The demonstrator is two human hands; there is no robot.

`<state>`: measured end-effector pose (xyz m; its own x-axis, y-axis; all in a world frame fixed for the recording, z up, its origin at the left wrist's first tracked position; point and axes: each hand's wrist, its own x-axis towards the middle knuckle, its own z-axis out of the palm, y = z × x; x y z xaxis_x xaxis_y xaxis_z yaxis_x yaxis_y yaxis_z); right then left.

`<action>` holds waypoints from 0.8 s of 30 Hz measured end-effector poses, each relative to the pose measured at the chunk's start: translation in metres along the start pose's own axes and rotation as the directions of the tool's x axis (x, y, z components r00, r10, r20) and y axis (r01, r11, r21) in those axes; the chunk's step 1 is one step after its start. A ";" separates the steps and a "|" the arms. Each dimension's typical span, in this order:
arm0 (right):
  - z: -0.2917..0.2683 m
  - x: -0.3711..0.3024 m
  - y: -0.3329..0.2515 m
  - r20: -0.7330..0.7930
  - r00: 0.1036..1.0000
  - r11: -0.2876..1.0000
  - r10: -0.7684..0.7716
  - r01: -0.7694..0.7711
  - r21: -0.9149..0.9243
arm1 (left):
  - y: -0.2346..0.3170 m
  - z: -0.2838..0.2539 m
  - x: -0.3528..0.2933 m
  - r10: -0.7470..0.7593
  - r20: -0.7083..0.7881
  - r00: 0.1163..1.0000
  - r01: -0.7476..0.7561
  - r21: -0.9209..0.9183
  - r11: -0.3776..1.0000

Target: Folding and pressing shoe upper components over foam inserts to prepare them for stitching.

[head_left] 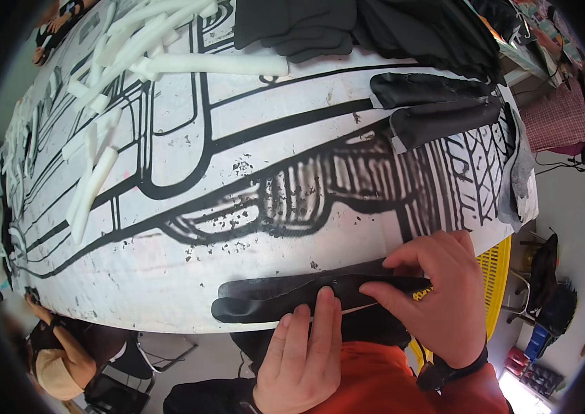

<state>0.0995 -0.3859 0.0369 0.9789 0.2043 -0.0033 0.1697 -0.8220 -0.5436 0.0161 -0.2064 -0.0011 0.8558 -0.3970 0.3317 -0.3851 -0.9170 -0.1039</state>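
A long black leather-like strip [272, 297], folded lengthwise, lies along the near edge of the white table. On its near fold rest the outstretched fingers of my left hand [301, 355], lying flat and not wrapped around it. My right hand [444, 290] bends around the strip's right end, with the thumb on the near layer and the index finger at the far edge. Its other fingers are curled, partly hidden behind the hand. Two similar black rolled pieces [444, 121] lie farther back on the right.
White foam strips [216, 65] are heaped at the back left of the printed tabletop [168, 290]. Black fabric pieces [299, 31] are stacked at the back. Below the table's right edge stands a yellow basket [492, 276]. Another person [58, 352] sits at the lower left.
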 end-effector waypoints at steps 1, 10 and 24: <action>0.001 0.001 -0.001 0.004 1.000 1.000 -0.004 0.004 0.005 | 0.001 -0.001 -0.002 -0.004 0.004 1.000 0.004 0.005 1.000; 0.000 0.003 -0.001 0.006 0.999 0.999 0.038 -0.038 -0.019 | 0.001 -0.021 0.015 -0.052 0.175 0.983 0.084 -0.181 0.980; -0.002 0.007 -0.004 0.022 0.999 0.998 0.024 -0.022 -0.053 | -0.009 -0.020 0.026 0.020 0.162 0.987 -0.007 -0.083 0.997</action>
<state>0.1059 -0.3828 0.0408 0.9799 0.1964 -0.0343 0.1536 -0.8534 -0.4982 0.0353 -0.2083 0.0269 0.8925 -0.4165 0.1731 -0.4182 -0.9079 -0.0280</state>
